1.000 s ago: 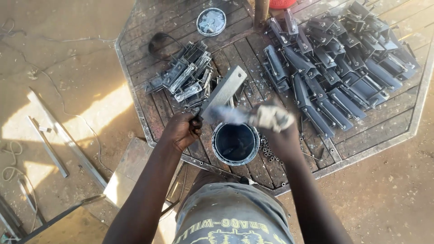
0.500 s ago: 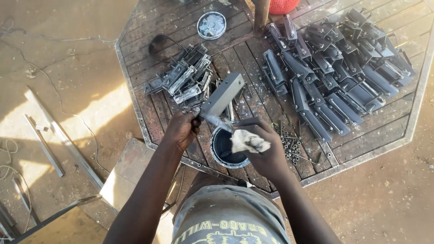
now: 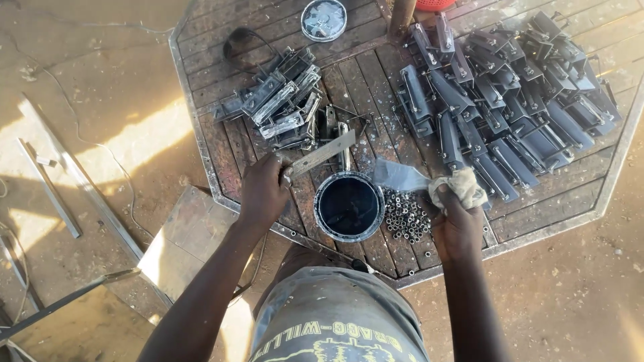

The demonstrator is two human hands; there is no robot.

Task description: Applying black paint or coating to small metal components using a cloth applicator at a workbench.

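Left hand [image 3: 263,191]: closed around one end of a flat metal bar [image 3: 322,153], held tilted above the octagonal table [image 3: 201,127].
Right hand [image 3: 456,224]: fist clenched on a dirty rag [image 3: 461,188].
Paint can [image 3: 349,206]: between both hands, beside small nuts [image 3: 406,218].
Painted brackets [image 3: 510,100]: piled at right.
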